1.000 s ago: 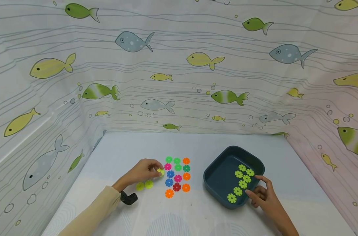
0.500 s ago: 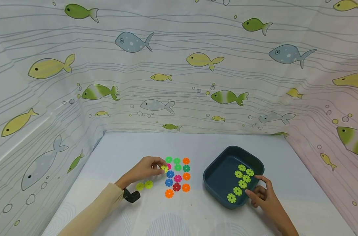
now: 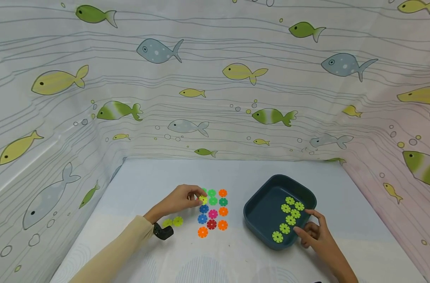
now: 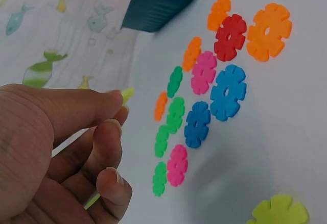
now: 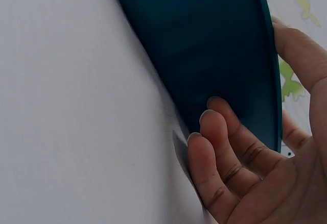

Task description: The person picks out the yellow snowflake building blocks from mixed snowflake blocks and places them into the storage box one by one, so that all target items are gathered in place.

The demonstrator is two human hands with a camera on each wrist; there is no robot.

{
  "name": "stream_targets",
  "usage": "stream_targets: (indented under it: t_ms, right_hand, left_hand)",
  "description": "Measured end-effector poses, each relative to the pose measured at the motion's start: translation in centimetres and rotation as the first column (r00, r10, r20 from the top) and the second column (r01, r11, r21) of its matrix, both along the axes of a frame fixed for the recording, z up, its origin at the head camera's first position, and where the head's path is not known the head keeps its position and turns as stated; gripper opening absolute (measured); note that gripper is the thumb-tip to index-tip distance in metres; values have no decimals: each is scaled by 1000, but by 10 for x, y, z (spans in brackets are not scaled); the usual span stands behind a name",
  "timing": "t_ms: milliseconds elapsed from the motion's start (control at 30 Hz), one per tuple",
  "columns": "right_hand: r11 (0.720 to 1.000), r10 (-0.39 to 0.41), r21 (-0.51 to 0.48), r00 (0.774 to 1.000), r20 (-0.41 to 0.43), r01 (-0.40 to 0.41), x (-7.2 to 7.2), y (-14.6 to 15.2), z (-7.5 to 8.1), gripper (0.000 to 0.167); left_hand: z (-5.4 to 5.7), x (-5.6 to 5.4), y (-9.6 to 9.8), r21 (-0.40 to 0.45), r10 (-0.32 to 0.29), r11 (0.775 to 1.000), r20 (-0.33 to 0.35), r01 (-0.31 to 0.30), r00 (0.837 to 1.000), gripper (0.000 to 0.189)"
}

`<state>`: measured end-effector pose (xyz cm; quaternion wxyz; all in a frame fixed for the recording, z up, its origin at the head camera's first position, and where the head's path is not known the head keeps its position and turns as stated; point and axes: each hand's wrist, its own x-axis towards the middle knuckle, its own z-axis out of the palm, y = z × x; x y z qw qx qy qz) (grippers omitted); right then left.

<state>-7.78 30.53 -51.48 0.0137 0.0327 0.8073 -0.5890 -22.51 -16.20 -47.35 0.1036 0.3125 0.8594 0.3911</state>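
My left hand point(image 3: 181, 198) pinches a yellow flower-shaped plastic disc point(image 3: 203, 199) between thumb and fingertip, raised above the far left part of a patch of coloured discs. In the left wrist view this yellow disc point(image 4: 127, 95) is seen nearly edge-on. My right hand point(image 3: 317, 232) grips the near right side of a dark blue tray point(image 3: 262, 208), thumb and index finger at its rim. Several yellow discs point(image 3: 290, 220) lie inside along that side. In the right wrist view, curled fingers point(image 5: 202, 157) rest against the tray's outer wall point(image 5: 204, 45).
Between left hand and tray lie several discs: orange point(image 3: 202, 232), red point(image 3: 211, 224), blue point(image 3: 202, 219), pink point(image 3: 213, 214) and green point(image 3: 213, 201). Two yellow discs point(image 3: 178, 221) lie below the left wrist. A fish-patterned sheet point(image 3: 215, 102) encloses the white tabletop point(image 3: 151, 177).
My left hand has moved right and slightly away from me with the yellow disc, now over the pink and green discs. My right hand and the tray have stayed in place.
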Motion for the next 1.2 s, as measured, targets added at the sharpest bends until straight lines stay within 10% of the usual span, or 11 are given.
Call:
stream_targets:
  t_ms: [1200]
  right_hand:
    - [1000,-5,-15,1000,22,6,0,2,-2,76]
  left_hand:
    - [19,-11,60,58,-159,986,-6,159,987,22]
